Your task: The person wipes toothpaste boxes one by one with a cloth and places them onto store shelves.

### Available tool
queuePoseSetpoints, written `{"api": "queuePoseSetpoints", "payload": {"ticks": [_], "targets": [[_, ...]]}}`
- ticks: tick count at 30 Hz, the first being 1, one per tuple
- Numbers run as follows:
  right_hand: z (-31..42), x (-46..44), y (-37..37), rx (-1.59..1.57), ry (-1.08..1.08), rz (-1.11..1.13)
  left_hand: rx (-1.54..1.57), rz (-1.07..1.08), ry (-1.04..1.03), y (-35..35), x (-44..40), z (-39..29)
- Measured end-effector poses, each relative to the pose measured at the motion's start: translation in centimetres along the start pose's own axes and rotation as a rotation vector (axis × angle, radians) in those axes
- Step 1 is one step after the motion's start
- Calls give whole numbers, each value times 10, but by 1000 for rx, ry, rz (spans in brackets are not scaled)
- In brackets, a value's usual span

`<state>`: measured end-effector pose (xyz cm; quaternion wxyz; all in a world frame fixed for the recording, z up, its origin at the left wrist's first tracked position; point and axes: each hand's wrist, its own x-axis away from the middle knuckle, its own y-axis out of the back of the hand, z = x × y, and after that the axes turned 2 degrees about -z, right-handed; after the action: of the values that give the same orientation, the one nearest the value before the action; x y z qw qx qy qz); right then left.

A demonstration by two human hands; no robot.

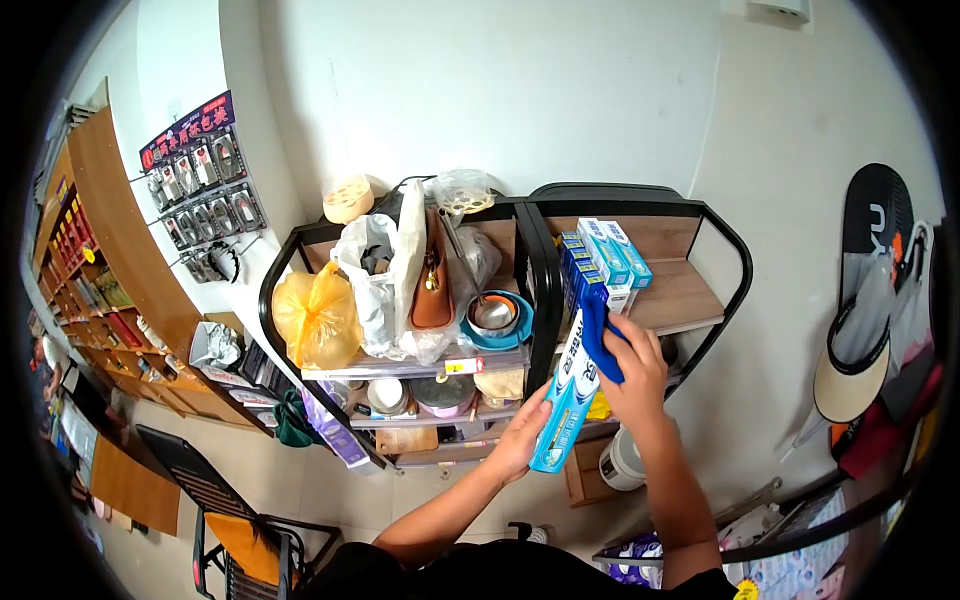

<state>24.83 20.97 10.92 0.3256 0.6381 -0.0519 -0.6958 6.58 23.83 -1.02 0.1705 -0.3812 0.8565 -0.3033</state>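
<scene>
1. The person's left hand (522, 440) was clamped on the lower left edge of a long blue-and-white box (568, 412), near its light-blue end.
2. The right hand (636, 368) gripped a dark blue cloth (603, 338) against the upper end of that box. The two hands were apart, one on each side of it.
3. The box was held tilted, its upper end leaning right, in front of the black-framed shelf unit (675, 287).
4. Behind the cloth, on the unit's upper right shelf, two light-blue-and-white cartons (612, 252) lay side by side, just right of a row of dark blue packs (578, 265).
5. Upper left shelf, left to right: a knotted yellow bag (318, 318), a white plastic bag (372, 290), a brown handbag (433, 290) and a blue bowl (520, 325) with smaller bowls inside.
6. Below the right section, a white bucket (624, 462) stood near the right forearm.
7. Far left, a black chair (215, 500) held an orange cushion (243, 547).
8. At right, a light-coloured visor (850, 385) hung among bags. Print on the box: too blurred to read fully.
</scene>
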Motion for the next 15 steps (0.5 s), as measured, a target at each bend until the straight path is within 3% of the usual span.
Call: {"api": "queuePoseSetpoints", "payload": {"ticks": [8,11,15], "targets": [[102,79,-4,53,-20,66,92,14,42,14,29,-18],[130,113,2,52,-92,155,111,152,63,23,31,-9],[160,149,18,66,-130,198,190,127,139,-2,49,-16]]}}
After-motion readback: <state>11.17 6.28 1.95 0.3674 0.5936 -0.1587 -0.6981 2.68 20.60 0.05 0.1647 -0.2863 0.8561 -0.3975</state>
